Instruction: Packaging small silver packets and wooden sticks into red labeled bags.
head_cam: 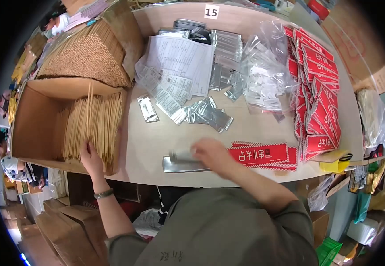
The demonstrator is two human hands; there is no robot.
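Note:
My left hand (91,159) pinches the lower ends of a pair of wooden chopsticks (89,103). The pair points away from me over a cardboard box (39,116), which holds many more chopsticks (107,123) in its right part. Blurred by motion, my right hand (210,154) is over the table at the left end of red printed paper sleeves (255,154). Close to its fingers lie a flat silvery strip (182,166) and a blurred greyish thing; whether the fingers grip either cannot be made out. Small foil packets (207,114) lie scattered beyond that hand.
A second box of bundled chopsticks (82,60) stands behind the first. Printed sheets (182,60) and a clear plastic bag of small packets (265,76) lie at the back. Red sleeves (318,93) are piled at right, near a yellow holder (335,163). Other people (11,159) are at far left.

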